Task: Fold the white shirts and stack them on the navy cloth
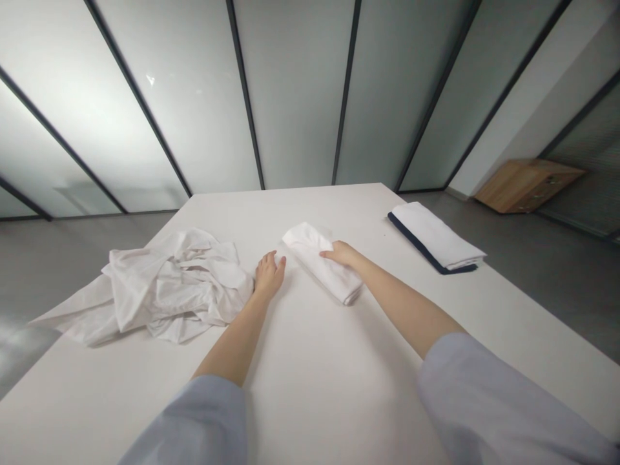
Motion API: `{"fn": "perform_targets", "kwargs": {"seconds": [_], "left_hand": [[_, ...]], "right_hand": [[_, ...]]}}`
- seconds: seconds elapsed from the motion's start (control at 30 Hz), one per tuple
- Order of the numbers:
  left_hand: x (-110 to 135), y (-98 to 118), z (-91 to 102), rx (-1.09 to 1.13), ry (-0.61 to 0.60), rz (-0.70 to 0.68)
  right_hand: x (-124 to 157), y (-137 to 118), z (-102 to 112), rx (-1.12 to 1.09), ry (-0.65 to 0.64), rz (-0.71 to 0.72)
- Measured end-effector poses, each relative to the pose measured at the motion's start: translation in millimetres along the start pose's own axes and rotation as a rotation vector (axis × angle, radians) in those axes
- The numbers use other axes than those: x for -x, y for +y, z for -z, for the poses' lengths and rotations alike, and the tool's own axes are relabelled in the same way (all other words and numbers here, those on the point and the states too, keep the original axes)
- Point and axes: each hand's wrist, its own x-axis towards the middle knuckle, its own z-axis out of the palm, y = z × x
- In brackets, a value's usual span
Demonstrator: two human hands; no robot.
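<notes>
A white cloth [322,261], folded into a long narrow bundle, lies slantwise in the middle of the table. My right hand [343,254] grips its right side, with the thumb on top; the other fingers are partly hidden. To the left of this bundle, my left hand [269,274] is open just over the table, thumb apart from the fingers, holding nothing. Close beside the left hand and forearm is a crumpled heap of white cloth [179,284], which overhangs the table's left edge.
Near the right edge of the white table [310,387] lies a folded white cloth [436,234] on top of a dark navy one [419,248]. Frosted glass panels [295,90] stand behind the table. A wooden cabinet [526,184] is on the floor at the far right.
</notes>
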Motion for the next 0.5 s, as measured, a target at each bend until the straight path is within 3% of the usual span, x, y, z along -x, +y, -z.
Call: {"fn": "perform_targets", "kwargs": {"seconds": [0.27, 0.37, 0.5], "left_hand": [[0, -3, -0.3, 0.015, 0.011, -0.014], [-1, -5, -1.2, 0.02, 0.011, -0.016], [-2, -7, -2.8, 0.025, 0.022, -0.015]], "right_hand": [[-4, 18, 14, -0.018, -0.051, -0.09], [-4, 44, 22, -0.039, -0.034, -0.162], [11, 101, 34, 0.043, 0.07, -0.26]]}}
